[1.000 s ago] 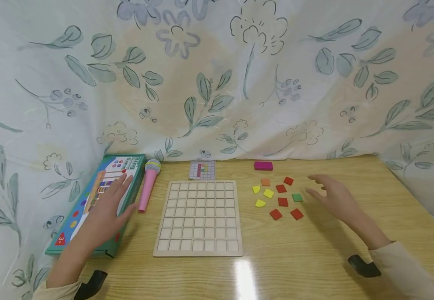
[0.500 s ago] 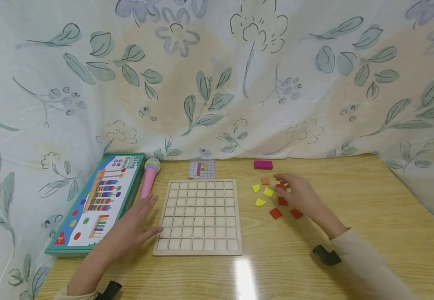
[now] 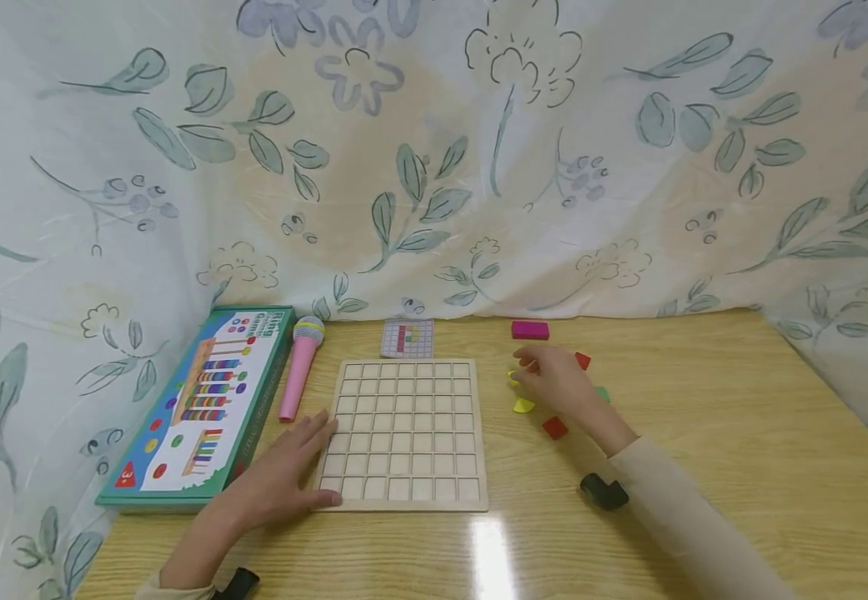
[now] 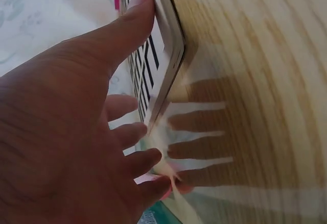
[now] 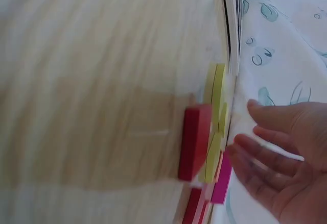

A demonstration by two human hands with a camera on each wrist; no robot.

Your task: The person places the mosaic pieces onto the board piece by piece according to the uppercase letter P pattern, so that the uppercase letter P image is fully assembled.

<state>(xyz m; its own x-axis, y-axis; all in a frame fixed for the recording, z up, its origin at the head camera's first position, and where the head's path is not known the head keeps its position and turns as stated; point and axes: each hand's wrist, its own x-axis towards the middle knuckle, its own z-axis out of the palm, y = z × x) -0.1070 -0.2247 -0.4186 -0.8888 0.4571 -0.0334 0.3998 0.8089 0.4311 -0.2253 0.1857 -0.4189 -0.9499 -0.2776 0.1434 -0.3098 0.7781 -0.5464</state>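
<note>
Yellow quarter-circle tile (image 3: 524,407), toward the far edge of the desk (image 3: 741,408), seems best pinched edgewise. Right hand (image 3: 559,382), left hand (image 3: 278,477): loose-fingered, empty.

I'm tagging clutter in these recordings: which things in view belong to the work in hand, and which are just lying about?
Likely in use:
grid board, left hand at its edge
coloured pieces, right hand over them
pattern card behind the board, with a similar printed grid

Apparently just lying about:
pink microphone
game box
magenta block, less surely: it lies near the pieces
</note>
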